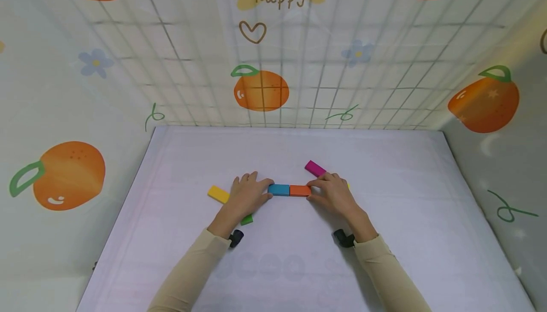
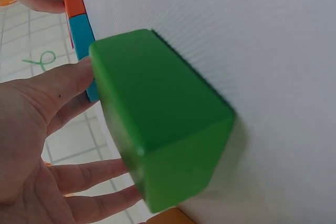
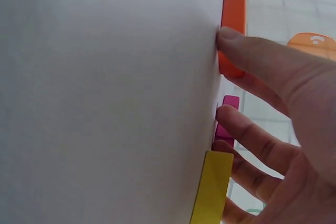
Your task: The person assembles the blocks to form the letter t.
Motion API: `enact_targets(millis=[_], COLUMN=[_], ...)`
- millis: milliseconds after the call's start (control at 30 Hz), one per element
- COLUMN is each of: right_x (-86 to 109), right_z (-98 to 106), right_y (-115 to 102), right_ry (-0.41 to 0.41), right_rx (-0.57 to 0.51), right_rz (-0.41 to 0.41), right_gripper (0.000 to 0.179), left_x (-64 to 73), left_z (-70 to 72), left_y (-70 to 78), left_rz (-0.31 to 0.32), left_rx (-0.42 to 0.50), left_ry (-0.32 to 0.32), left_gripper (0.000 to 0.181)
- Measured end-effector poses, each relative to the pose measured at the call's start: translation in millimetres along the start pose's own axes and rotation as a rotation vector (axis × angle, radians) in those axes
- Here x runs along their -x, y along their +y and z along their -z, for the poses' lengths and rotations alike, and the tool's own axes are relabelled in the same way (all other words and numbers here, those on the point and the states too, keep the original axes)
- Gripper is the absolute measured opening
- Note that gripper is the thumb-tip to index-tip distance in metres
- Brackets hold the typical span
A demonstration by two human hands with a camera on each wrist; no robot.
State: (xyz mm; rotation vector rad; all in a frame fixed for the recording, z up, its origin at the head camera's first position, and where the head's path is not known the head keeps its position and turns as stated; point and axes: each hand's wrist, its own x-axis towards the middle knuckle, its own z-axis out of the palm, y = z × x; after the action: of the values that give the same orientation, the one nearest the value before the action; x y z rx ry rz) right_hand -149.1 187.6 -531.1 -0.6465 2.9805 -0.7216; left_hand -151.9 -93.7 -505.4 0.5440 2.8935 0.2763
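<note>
A blue block (image 1: 279, 190) and an orange block (image 1: 300, 191) lie end to end in one row on the white table. My left hand (image 1: 247, 193) pinches the blue block's left end between thumb and finger. At the other end, my right hand (image 1: 334, 192) pinches the orange block between thumb and index finger. Close below the left hand lies a green block (image 2: 163, 98), large in the left wrist view and mostly covered by the arm in the head view. A yellow-orange block (image 1: 218, 193) lies just left of that hand.
Beyond the right hand's fingers lies a magenta block (image 1: 315, 168). A yellow block (image 3: 212, 187) sits beside the right hand, mostly hidden from the head view. The white table (image 1: 273, 264) is bordered by a fruit-print curtain (image 1: 192, 65) at the back and sides.
</note>
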Motion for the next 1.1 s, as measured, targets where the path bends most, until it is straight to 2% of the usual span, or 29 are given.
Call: enact_targets(millis=[633, 1100], right_x=[1.3, 0.3], right_z=[0.4, -0.2], right_y=[-2.2, -3.0], right_ry=[0.038, 0.054], right_rx=[0.022, 0.04], right_rz=[0.042, 0.033], right_gripper=[0.033, 0.032], left_x=[0.5, -0.8], left_z=[-3.1, -2.4], left_y=[0.4, 1.0], left_rz=[-0.007, -0.007], left_rx=[-0.02, -0.027], left_ry=[0.009, 0.011], left_gripper=[0.043, 0.043])
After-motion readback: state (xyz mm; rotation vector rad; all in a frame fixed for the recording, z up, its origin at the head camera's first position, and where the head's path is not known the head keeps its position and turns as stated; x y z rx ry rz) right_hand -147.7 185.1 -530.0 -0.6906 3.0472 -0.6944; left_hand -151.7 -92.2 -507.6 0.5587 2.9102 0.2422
